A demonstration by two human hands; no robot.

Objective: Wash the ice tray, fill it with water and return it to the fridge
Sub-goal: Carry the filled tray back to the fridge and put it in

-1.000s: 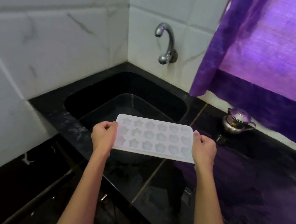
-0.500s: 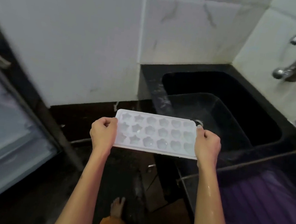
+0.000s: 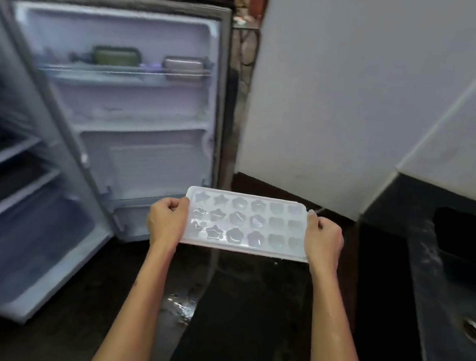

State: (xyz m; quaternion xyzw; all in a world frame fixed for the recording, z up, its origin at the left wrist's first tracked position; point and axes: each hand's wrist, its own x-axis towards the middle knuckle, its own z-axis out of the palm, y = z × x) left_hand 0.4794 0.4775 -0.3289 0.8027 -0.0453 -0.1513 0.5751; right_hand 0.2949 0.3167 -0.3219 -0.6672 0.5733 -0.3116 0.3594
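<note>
Carefully, I had the ice tray [image 3: 246,224] gripped at both short ends, my left hand [image 3: 166,222] clamped on its left edge and my right hand [image 3: 323,242] clamped on its right edge, thumbs over the rim and the other fingers curled beneath. I held it that way, I judged, because the star and heart moulds glistened as if full of water, and a two-ended grip kept the tray level so nothing slopped out. It hung in the air in front of me, above the dark floor [image 3: 243,317], resting on nothing, between the open fridge [image 3: 29,213] on my left and the black counter [image 3: 419,265] with the sink [image 3: 475,302] on my right. Its long axis ran left to right across my view, roughly square to my forearms, with the open face of the moulds turned straight up and the far long edge toward the white wall [image 3: 346,103]. The fridge door [image 3: 138,100] stood swung wide, with two small containers on its upper shelf, so the way in looked clear. A wet patch [image 3: 181,306] shone on the floor below the tray, which I took as a slip risk. I reckoned washing and filling were done, and only the carry into the fridge remained.
</note>
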